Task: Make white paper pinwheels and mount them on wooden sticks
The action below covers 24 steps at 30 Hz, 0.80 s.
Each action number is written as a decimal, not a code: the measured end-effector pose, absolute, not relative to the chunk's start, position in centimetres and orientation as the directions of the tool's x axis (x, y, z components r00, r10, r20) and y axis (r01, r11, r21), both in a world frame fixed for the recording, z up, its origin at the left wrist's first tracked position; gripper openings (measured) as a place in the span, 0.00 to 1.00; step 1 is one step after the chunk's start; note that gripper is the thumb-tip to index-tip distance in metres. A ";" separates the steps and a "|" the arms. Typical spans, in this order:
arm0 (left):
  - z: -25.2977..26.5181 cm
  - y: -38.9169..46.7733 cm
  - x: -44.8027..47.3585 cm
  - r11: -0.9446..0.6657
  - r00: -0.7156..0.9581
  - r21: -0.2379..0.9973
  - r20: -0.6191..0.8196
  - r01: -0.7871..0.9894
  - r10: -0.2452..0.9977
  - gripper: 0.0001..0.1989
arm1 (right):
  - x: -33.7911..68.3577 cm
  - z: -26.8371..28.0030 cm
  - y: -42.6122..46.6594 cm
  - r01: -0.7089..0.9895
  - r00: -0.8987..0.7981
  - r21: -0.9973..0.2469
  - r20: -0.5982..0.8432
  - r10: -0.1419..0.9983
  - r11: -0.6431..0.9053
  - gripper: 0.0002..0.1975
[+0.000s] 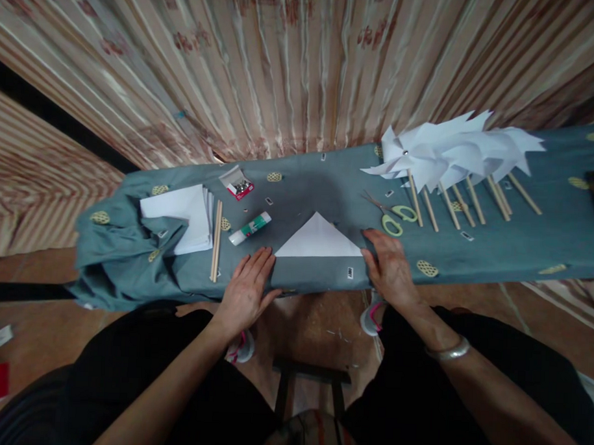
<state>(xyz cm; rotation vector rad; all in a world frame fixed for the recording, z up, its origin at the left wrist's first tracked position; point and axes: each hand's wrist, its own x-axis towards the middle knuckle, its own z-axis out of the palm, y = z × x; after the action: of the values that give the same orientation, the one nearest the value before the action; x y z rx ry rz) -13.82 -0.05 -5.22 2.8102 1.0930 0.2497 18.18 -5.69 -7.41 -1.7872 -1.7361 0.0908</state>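
A white sheet of paper lies folded into a triangle on the cloth-covered table, its peak pointing away from me. Flat on the cloth, my left hand is open, its fingertips at the triangle's left corner and its thumb apart. At the opposite corner, the thumb of my right hand touches the paper; the index finger is stretched out beyond it, apart from the thumb. Green-handled scissors rest just past my right hand. A glue stick lies beyond my left fingers.
On the left are a stack of white paper, a few wooden sticks and a small open box of metal pins. Several paper pinwheels on sticks lie to the right. A pleated curtain hangs behind the table.
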 end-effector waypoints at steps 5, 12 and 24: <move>-5.6 -0.1 -13.8 -0.717 0.699 0.212 0.164 0.664 0.696 0.28 | 18.3 -7.2 -5.5 0.852 0.138 -0.519 0.357 0.924 0.073 0.21; -5.0 0.3 -13.3 -0.689 0.660 0.316 0.210 0.652 0.721 0.24 | 18.6 -6.0 -3.8 0.667 0.286 -0.744 0.227 0.931 -0.024 0.19; -4.4 0.8 -12.6 -0.598 0.596 0.473 0.175 0.647 0.783 0.27 | 18.7 -5.2 -1.7 0.676 0.211 -0.736 0.147 0.966 -0.036 0.21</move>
<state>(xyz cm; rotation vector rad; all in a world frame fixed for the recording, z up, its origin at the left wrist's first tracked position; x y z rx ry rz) -12.62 0.80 -4.41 2.4659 1.1536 0.5245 18.73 -1.71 -5.21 -1.7819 -1.5338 0.5214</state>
